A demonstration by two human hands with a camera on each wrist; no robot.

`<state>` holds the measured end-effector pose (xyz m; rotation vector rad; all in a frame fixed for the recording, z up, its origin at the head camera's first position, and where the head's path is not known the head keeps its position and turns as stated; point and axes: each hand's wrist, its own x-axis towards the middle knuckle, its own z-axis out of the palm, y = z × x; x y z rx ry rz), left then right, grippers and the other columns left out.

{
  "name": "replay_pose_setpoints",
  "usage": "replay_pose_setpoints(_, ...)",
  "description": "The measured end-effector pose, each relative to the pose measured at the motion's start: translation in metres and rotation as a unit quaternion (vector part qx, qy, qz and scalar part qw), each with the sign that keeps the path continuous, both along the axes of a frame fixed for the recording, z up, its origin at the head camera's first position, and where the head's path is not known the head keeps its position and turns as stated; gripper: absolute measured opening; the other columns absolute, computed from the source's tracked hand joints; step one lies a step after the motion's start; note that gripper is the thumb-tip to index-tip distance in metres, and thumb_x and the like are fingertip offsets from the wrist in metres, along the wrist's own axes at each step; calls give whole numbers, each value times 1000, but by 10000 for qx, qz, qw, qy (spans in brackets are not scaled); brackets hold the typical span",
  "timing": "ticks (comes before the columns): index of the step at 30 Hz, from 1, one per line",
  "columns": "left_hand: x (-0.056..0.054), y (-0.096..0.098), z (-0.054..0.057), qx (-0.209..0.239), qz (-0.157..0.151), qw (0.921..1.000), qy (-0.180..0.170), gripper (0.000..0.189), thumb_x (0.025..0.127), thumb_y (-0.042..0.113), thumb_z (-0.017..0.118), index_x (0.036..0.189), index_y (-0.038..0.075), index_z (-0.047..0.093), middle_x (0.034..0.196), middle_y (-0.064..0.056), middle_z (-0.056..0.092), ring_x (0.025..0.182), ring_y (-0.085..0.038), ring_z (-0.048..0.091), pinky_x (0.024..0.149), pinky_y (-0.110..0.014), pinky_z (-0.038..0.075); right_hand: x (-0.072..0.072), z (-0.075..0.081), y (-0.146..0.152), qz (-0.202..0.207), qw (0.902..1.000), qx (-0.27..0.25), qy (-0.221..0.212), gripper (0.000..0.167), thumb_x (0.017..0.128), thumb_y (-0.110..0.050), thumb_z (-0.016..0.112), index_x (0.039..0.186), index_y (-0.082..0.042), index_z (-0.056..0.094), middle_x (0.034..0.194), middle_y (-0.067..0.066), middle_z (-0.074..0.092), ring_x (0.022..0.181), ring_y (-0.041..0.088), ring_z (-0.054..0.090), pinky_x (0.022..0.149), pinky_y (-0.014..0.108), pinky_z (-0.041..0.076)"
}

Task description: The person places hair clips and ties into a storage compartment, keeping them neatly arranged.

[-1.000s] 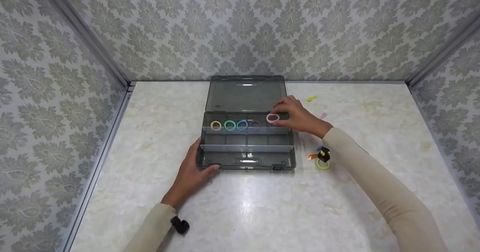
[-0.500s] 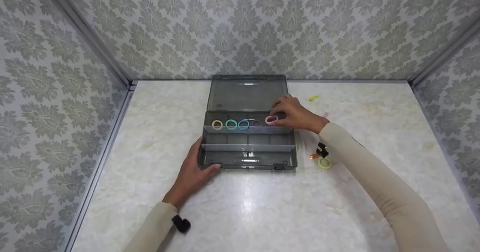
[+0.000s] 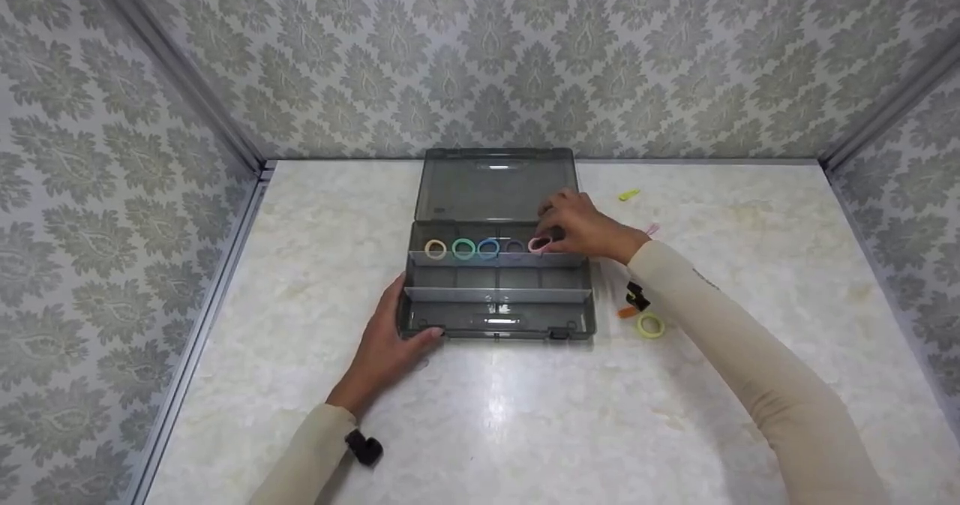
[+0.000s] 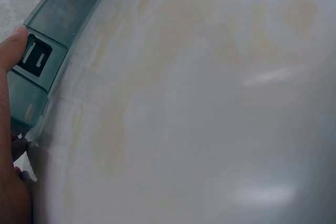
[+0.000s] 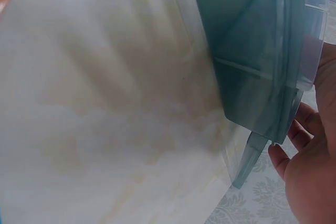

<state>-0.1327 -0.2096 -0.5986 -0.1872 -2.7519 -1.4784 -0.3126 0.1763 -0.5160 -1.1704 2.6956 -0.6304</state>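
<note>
A translucent grey divided storage box [image 3: 496, 334] lies with its lid [image 3: 495, 186] swung back. Its left front corner is gripped by my left hand [image 3: 382, 347], thumb on the front wall and fingers along the side; the left wrist view shows the thumb [image 4: 14, 48] beside a latch. My right hand [image 3: 585, 226] pinches a pink ring-shaped hair tie [image 3: 538, 245] at the right end of the back compartment. Left of it, in a row, are a dark hair tie [image 3: 514, 248], a blue one, a green one and a peach one [image 3: 435, 249]. The right wrist view hides the pink tie.
Right of the box lie a yellow-green ring [image 3: 651, 326], an orange clip-like piece [image 3: 628, 313], a yellow clip-like piece [image 3: 628, 194] and a pink piece [image 3: 652, 229]. Patterned walls enclose the marbled table [image 3: 480, 430]. Two dividers split the box into long rows.
My right hand has moved slightly left and lower, bringing the pink hair tie down to the back divider next to the dark one. My left hand stays on the box corner.
</note>
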Motion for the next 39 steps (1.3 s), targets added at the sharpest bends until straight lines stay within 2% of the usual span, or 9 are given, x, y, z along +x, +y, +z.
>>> replay_pose_setpoints(7,0,1,0,-115,85,9998,-140,118,91,56,89,178,23,17,180,-8,28,167,-31,25,134,-55,22,-2,1,-4,58,9998,140,-96,29,94,-23,91,120,-12,86,151,20,60,141,39,43,116,66,30)
replay_pose_setpoints(15,0,1,2,-50,16,9999,-131,116,91,55,89,178,24,18,180,-7,29,167,-29,25,134,-55,23,0,0,12,-30,9971,-747,-135,25,96,-17,89,119,-7,86,147,24,62,138,42,47,115,67,32)
replay_pose_setpoints(20,0,-1,2,111,-48,9999,-36,117,90,58,89,178,26,19,179,-5,31,166,-27,27,133,-55,24,3,-3,21,-256,9938,-1078,-101,29,94,-16,91,119,-3,84,143,24,64,136,42,49,116,67,34)
replay_pose_setpoints(28,0,-2,0,138,-80,9999,-28,117,89,60,88,178,27,18,179,-5,30,166,-27,27,133,-54,25,16,-7,34,-549,9823,-1689,-593,34,97,-15,87,125,2,79,140,21,65,135,40,52,116,62,42)
replay_pose_setpoints(32,1,-2,0,74,-57,9999,-51,116,90,57,89,178,27,18,179,-5,31,166,-28,28,133,-55,27,24,-10,41,-664,9753,-1999,-667,34,96,-13,88,125,3,79,139,19,66,136,40,53,117,61,42)
replay_pose_setpoints(39,0,-1,0,48,-44,10000,-12,116,91,56,89,178,26,19,179,-5,31,166,-28,28,133,-54,27,37,-15,52,-984,9682,-2158,-790,36,98,-14,86,128,2,78,141,17,66,138,37,54,116,62,44)
